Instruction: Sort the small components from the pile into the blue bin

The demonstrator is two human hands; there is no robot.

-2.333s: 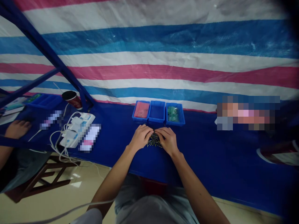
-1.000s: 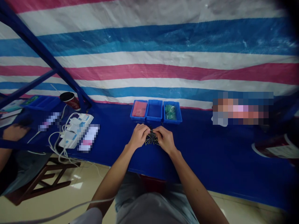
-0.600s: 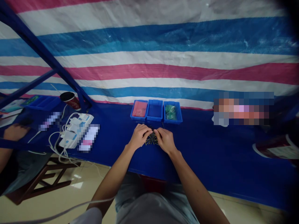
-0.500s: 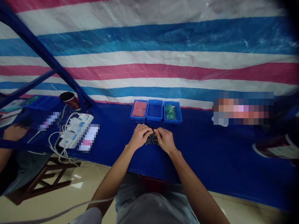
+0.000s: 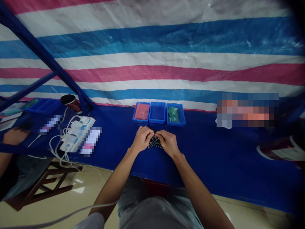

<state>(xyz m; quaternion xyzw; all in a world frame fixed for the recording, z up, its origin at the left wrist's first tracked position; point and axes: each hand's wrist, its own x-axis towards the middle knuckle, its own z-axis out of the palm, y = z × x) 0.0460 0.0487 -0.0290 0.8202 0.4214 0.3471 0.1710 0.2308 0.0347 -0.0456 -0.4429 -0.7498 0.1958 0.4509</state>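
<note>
From the head view, the left hand (image 5: 142,139) and the right hand (image 5: 168,143) are brought together at the fingertips, low over the blue table cover (image 5: 209,159); both are curled downward, and neither wrist is raised far from the cover. A loose heap of thin dark pins (image 5: 155,144) with brass-coloured ends lies between and just below the two hands, touched by the fingertips on both sides; whether any pin is actually pinched is hard to tell at this distance. Just ahead of the hands, three blue plastic trays are set side by side: a left tray (image 5: 134,112) holding a pink packet (image 5: 142,111), a middle tray (image 5: 156,122), and a right tray (image 5: 175,124) holding green circuit boards (image 5: 173,114). Well to the left of the hands, a white power strip (image 5: 77,138) is tangled with white cables (image 5: 55,147), and a paper cup (image 5: 71,103) stands further off beyond it; a co-worker's hand (image 5: 15,136) is seen resting at the far left edge of the cover. Behind the trays, a striped tarpaulin (image 5: 152,70) hangs; a blue steel frame (image 5: 45,54) crosses it on the left side.
</note>
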